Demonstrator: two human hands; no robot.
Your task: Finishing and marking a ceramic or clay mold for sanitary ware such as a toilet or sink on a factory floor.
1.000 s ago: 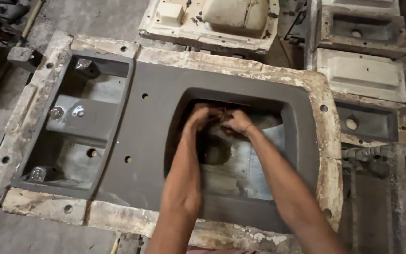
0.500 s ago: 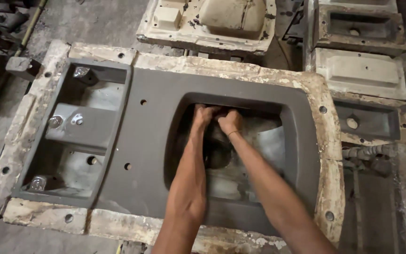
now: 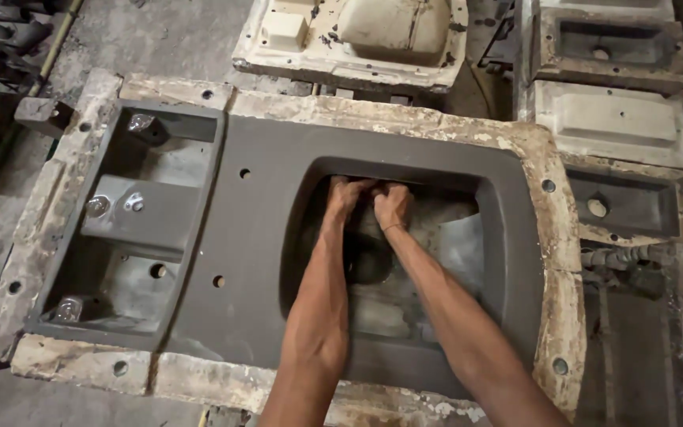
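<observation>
Deep inside the grey mould's basin, left hand and right hand press side by side, fingers curled against the far wall just ahead of the fingertips, apparently to smooth it.

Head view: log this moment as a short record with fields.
Setting: workshop floor with several moulds
Main thing: big grey mould with a crusty pale rim
Left hand: pressed into the basin hollow, at its far wall
Right hand: beside the left, touching it
Held: cannot tell
Nearby: pale mould beyond
</observation>
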